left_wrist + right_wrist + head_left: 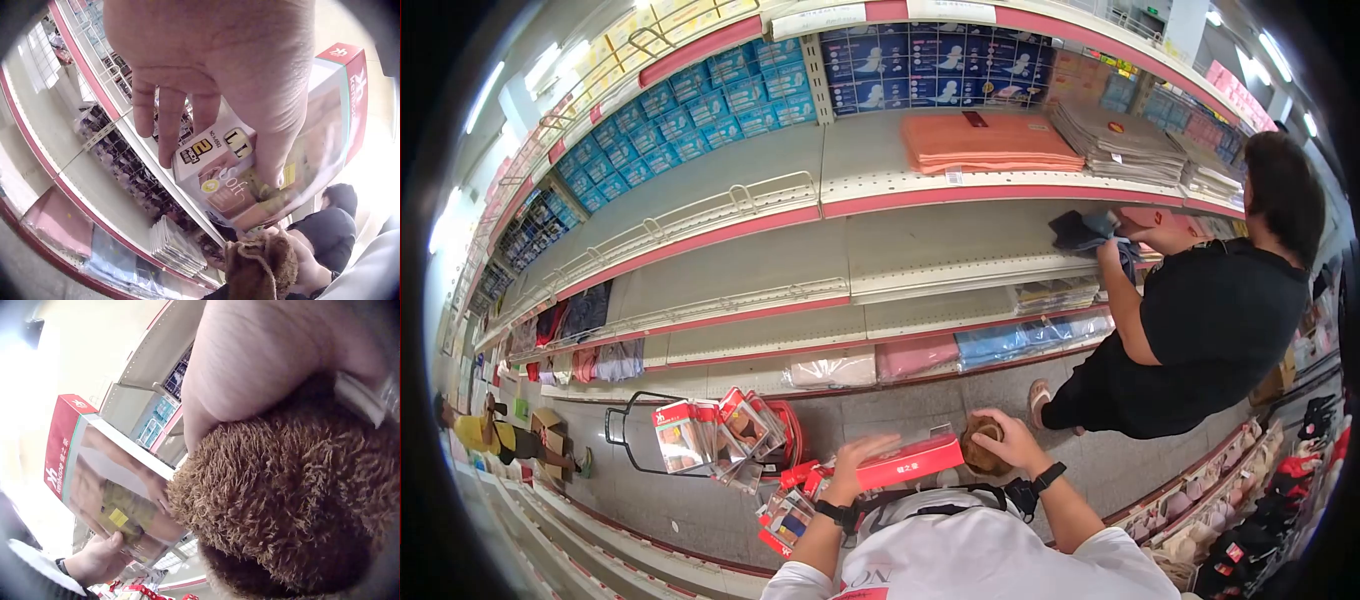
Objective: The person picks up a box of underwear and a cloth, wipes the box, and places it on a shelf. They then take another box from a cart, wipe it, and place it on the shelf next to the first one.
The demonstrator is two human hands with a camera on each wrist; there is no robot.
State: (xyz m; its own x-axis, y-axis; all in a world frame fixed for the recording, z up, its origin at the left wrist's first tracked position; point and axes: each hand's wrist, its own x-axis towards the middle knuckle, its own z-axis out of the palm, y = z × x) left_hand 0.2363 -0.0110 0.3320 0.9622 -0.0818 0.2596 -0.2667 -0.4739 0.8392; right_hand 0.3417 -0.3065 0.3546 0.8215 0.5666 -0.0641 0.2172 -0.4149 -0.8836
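My left hand (863,466) grips a red and white underwear box (912,461) by one end. In the left wrist view, the thumb lies on the front of the box (325,134) and the fingers reach round its narrow side marked LL. My right hand (1012,442) holds a brown fluffy item (983,446) just right of the box. Seen from the right wrist, the curly brown pile (275,500) fills much of the view under the hand (250,369), with the box (119,481) beyond it.
A red basket (792,440) heaped with packaged boxes (684,437) stands on the floor at left, more packages (785,520) nearer me. Shelves (740,238) run ahead. A person in black (1215,310) handles dark cloth at right; another in yellow (475,430) is far left.
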